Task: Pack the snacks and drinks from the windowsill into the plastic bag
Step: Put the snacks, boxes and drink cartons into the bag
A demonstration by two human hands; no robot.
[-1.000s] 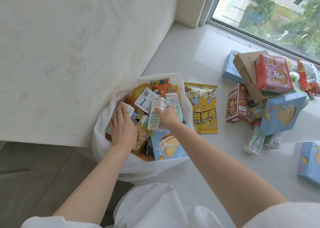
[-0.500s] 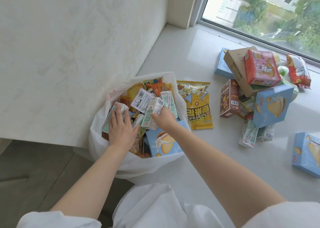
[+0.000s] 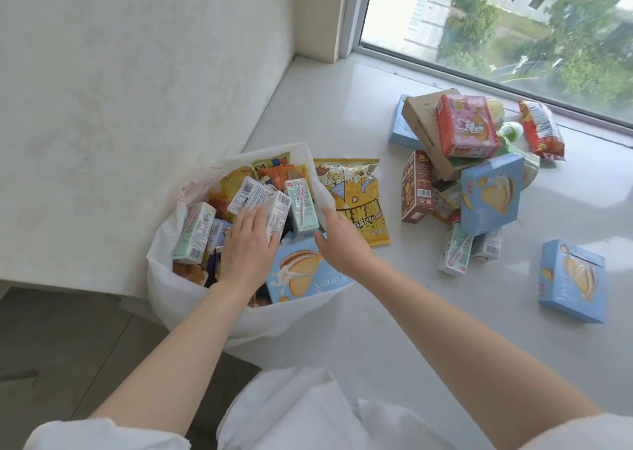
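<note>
Your left hand lies flat, fingers spread, on the cartons in the bag at the windowsill edge. Your right hand is open and empty beside the bag's rim. More snacks are piled well apart by the window.

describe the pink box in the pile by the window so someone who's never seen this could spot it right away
Start at the window and look down to the heap of snacks on the white windowsill below it. At the top of that heap, resting on a tilted brown cardboard box, is the pink box. It is the only pink one, with a cartoon rabbit on its face, while the boxes around it are blue or brown.
</note>
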